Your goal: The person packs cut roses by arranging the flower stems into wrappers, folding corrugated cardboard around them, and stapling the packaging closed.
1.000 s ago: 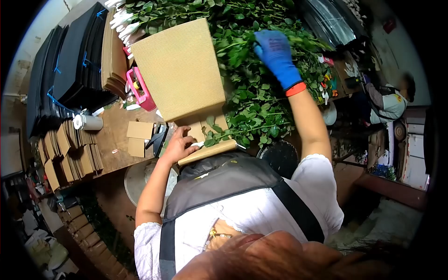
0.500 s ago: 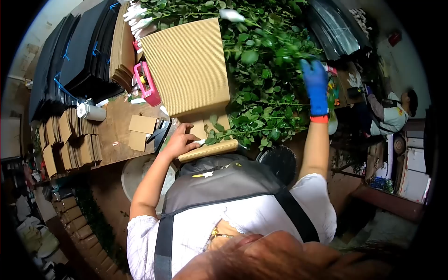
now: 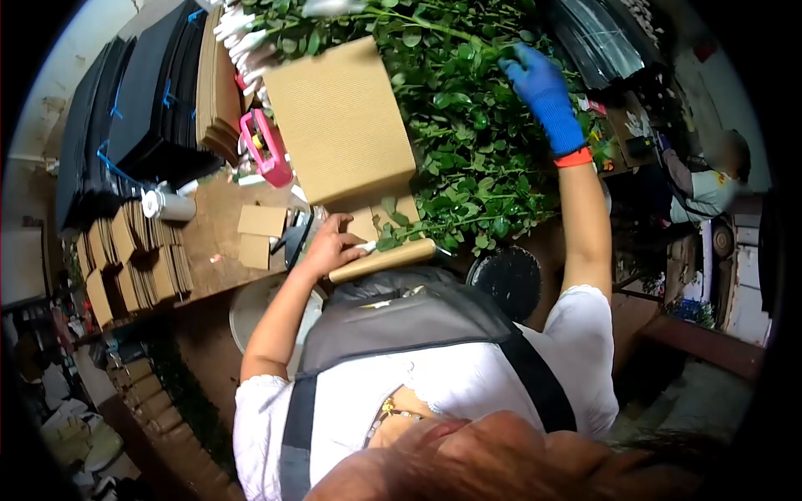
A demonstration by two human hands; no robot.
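Observation:
My bare left hand (image 3: 328, 247) is at the left end of the folded corrugated cardboard sheet (image 3: 342, 125), fingers bent around a rose bud (image 3: 366, 247) in a white sleeve. That rose's leaves (image 3: 399, 230) lie in the fold, above the sheet's rolled near edge (image 3: 384, 260). My right hand (image 3: 537, 83), in a blue glove with an orange cuff, reaches over the heap of leafy rose stems (image 3: 468, 142). Its fingers close on one rose stem (image 3: 443, 30), whose blurred white-sleeved head (image 3: 334, 7) points left. The exact grip is partly hidden by leaves.
Left are stacks of black sheets (image 3: 159, 92), small cardboard pieces (image 3: 138, 250), a white cylinder (image 3: 170, 204), a pink-handled object (image 3: 266, 149) and a black tool (image 3: 292, 238). A dark round bucket (image 3: 504, 284) stands below the table edge. Another person (image 3: 710, 184) is at right.
My right hand has moved up and leftward, and the rose's white head has shifted left with it. My left hand stays at the cardboard fold. The view has shifted slightly.

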